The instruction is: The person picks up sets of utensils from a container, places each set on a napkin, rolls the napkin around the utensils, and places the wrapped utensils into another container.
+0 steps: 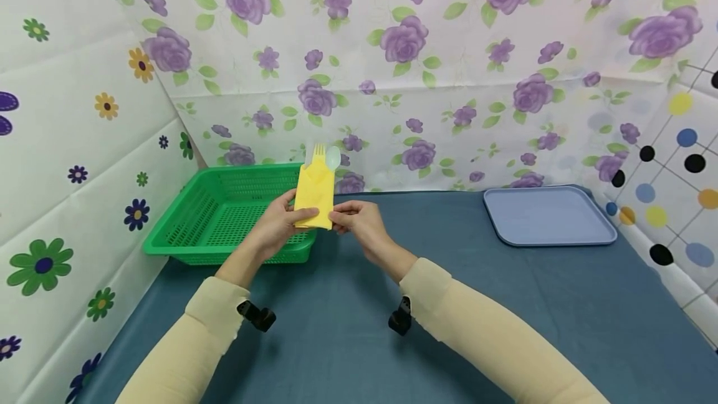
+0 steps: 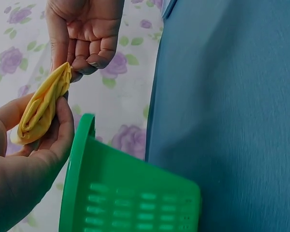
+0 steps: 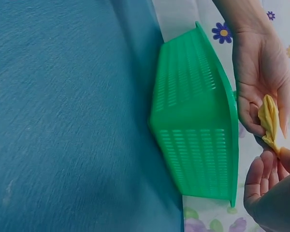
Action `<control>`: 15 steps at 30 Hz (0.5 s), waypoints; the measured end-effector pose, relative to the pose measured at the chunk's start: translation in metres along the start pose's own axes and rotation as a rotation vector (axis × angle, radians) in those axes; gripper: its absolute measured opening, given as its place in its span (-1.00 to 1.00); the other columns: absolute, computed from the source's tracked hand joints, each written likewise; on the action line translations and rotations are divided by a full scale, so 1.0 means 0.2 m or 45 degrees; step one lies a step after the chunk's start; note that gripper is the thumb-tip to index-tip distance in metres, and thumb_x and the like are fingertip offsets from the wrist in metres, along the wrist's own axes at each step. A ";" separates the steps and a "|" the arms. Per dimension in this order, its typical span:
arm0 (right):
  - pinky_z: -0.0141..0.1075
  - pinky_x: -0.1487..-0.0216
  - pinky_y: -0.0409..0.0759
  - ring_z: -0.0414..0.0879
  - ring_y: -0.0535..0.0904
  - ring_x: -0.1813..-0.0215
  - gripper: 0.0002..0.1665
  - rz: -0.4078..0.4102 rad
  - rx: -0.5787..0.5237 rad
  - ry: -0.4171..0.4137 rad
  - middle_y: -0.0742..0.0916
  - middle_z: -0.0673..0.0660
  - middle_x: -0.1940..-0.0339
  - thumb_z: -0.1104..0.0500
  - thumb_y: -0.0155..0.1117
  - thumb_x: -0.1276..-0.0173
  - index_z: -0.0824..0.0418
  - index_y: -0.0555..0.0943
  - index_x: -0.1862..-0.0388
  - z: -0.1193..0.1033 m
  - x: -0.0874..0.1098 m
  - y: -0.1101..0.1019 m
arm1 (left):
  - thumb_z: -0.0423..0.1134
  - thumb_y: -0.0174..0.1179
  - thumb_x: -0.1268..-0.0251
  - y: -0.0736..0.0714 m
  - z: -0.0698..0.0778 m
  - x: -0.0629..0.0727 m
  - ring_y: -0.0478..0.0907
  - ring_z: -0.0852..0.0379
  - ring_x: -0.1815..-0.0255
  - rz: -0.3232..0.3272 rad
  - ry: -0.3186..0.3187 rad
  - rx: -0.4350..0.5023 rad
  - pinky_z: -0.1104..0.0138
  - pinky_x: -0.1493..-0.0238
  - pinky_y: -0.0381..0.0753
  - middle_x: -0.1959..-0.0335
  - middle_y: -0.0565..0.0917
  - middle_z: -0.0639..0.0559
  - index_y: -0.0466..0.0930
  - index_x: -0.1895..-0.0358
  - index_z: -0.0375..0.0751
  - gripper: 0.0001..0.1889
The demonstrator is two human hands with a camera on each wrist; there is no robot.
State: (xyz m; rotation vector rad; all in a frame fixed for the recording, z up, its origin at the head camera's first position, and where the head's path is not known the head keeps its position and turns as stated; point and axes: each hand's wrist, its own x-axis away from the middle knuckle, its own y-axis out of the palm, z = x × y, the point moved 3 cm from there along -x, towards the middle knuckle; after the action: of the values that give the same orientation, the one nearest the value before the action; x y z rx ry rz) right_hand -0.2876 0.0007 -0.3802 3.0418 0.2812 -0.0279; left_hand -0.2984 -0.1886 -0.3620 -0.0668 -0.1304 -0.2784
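Note:
A yellow folded napkin (image 1: pixel 315 193) stands upright in both hands, raised near the basket's right end. From its top stick out a yellow fork (image 1: pixel 319 151), a pale green spoon (image 1: pixel 333 158) and a whitish, see-through piece, perhaps a knife (image 1: pixel 308 156). My left hand (image 1: pixel 275 222) grips the napkin from the left, thumb across its front. At the lower right edge, my right hand (image 1: pixel 361 223) pinches it between thumb and fingers. In the left wrist view the napkin (image 2: pixel 41 108) shows its creased, layered bottom end; the cutlery is hidden there and in the right wrist view.
A green perforated basket (image 1: pixel 193 251) stands at the left back, behind and below my left hand. At the right back lies a grey-blue tray (image 1: pixel 550 217). Both rest on a blue-covered table (image 1: pixel 348 335), with flowered sheets (image 1: pixel 404 80) hanging behind and beside it.

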 end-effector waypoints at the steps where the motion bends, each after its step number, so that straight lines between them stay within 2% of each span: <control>1: -0.32 0.26 0.70 -0.09 0.69 0.35 -0.78 -0.005 -0.006 0.001 0.79 0.15 0.34 0.29 0.42 -0.45 0.42 0.74 0.03 0.00 0.00 0.01 | -0.28 0.23 -0.57 -0.01 0.00 0.00 0.70 0.05 -0.11 0.006 -0.003 -0.004 0.00 -0.30 0.61 -0.30 0.52 -0.30 0.08 -0.65 -0.16 -0.28; 15: -0.34 0.28 0.68 -0.15 0.66 0.40 -0.79 -0.039 -0.002 0.006 0.79 0.22 0.32 0.30 0.41 -0.45 0.43 0.73 0.04 0.00 -0.03 0.09 | -0.28 0.23 -0.57 -0.10 0.00 0.04 0.71 0.08 -0.07 0.044 -0.031 -0.032 0.17 -0.16 0.72 -0.29 0.50 -0.29 0.04 -0.66 -0.17 -0.25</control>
State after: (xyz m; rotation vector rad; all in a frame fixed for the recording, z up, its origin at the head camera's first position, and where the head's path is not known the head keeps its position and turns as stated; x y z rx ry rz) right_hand -0.2893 -0.0186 -0.3792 3.0361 0.3285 -0.0225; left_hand -0.2964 -0.2090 -0.3602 -0.0972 -0.1498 -0.2449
